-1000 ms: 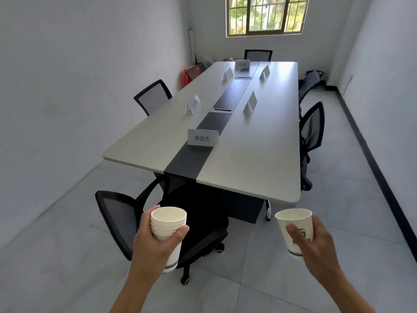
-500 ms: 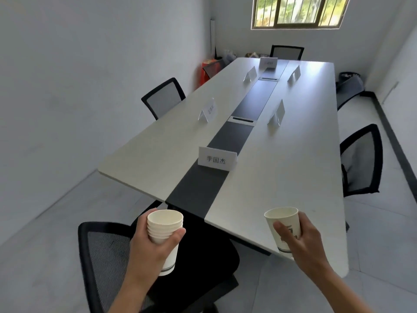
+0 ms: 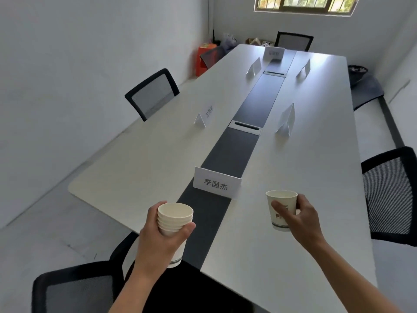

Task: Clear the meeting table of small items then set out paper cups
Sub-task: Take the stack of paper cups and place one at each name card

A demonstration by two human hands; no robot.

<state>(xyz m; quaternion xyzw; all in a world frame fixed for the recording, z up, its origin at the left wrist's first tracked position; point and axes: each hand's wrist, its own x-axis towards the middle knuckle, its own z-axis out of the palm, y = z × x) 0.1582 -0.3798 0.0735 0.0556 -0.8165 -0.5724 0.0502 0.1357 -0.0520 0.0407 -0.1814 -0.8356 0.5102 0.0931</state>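
My left hand (image 3: 158,242) grips a stack of several white paper cups (image 3: 174,219), held upright over the near end of the long meeting table (image 3: 311,168). To the right, my right hand (image 3: 301,219) holds a single paper cup (image 3: 281,205) with a printed band, upright just above the tabletop's right half. A white name card (image 3: 216,184) stands on the dark centre strip between and just beyond both hands.
More folded name cards (image 3: 286,119) stand along both sides of the dark strip (image 3: 259,109). Black mesh chairs sit at the near left (image 3: 74,288), left side (image 3: 152,93), right side (image 3: 392,195) and far end. Bags and a red box (image 3: 204,59) lie in the far left corner.
I have walked up to the table's near end. Both hands, still holding their cups, are now over the tabletop instead of in front of it.
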